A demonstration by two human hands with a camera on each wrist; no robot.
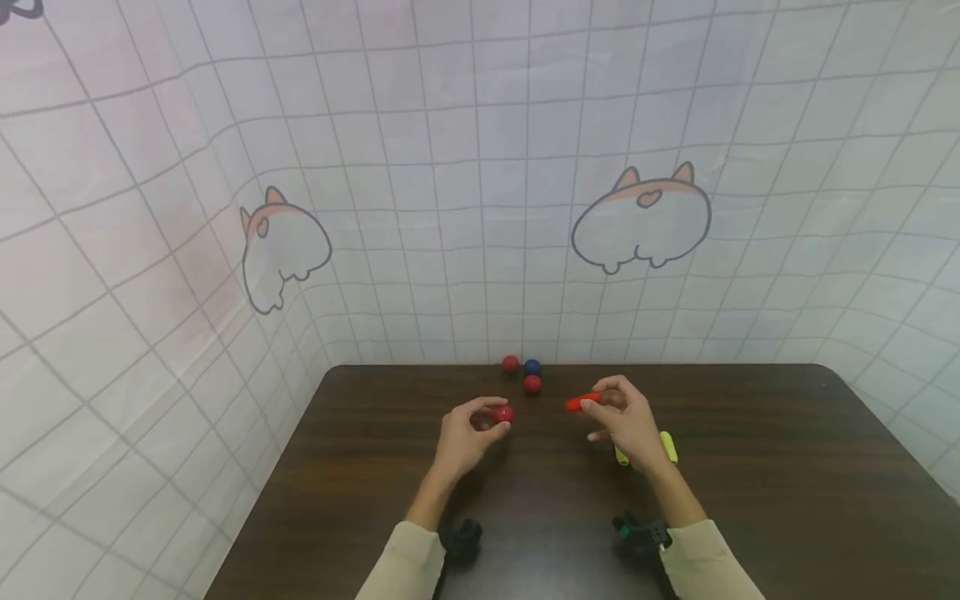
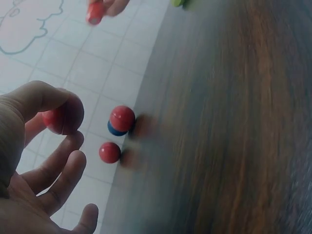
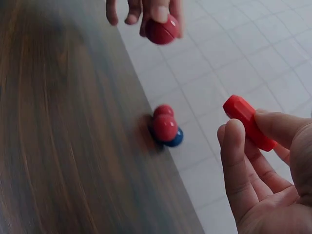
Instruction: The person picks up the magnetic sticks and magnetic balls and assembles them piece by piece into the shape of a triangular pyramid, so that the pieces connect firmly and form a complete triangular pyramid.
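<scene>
My left hand pinches a glossy red ball between thumb and fingers, raised above the dark table. A thin seam crosses this ball in the left wrist view. Across from it, my right hand holds a short, bright red faceted bar between its thumb and fingers, also off the table. The bar's exact kind cannot be told. Between and beyond the hands, a red ball, a blue ball and another red ball sit close together.
Two yellow-green pieces lie by my right wrist: one piece to its right, the other piece partly hidden on its left. A white gridded curtain stands behind the brown table. Dark bands with devices circle both wrists.
</scene>
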